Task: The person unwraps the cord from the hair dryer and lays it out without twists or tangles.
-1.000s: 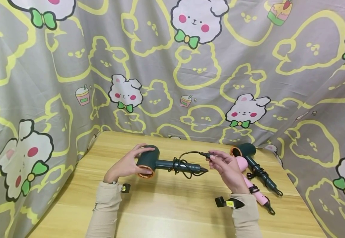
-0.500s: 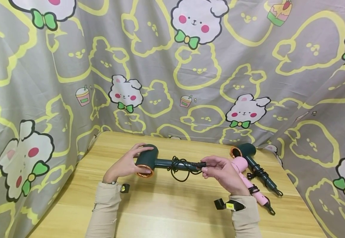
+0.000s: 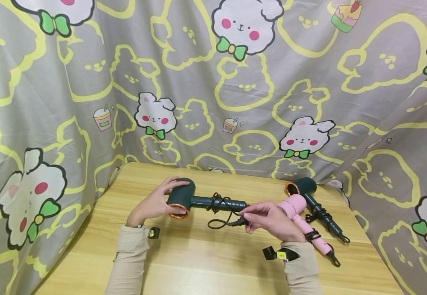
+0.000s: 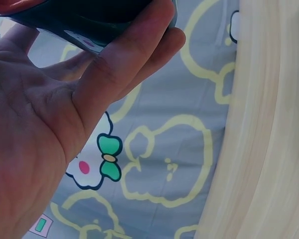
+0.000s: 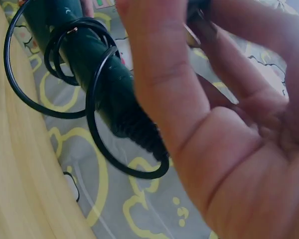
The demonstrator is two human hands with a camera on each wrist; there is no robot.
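A dark green hair dryer (image 3: 181,193) with a copper-coloured rim is held above the table, its handle pointing right. My left hand (image 3: 153,205) grips its head, thumb at the rim and fingers over the top; the left wrist view shows the fingers (image 4: 124,57) against the dark casing. Between thumb and fingertips, my right hand (image 3: 272,221) pinches the plug (image 3: 240,221) at the end of the black cord (image 3: 218,223). Loose loops of that cord circle the handle (image 5: 94,69). In the right wrist view the fingers mostly hide the plug.
A pink hair dryer (image 3: 310,233) lies right behind my right hand, partly covered by it. Beyond it lies another dark green hair dryer (image 3: 321,213) with its cord wound round the handle. Patterned grey curtain (image 3: 250,102) encloses the wooden table (image 3: 195,262) at the back and sides.
My right hand has carried the plug left and down, from right of the handle's end to just below it, and the cord loop now hangs under the handle. My left hand stays nearly still.
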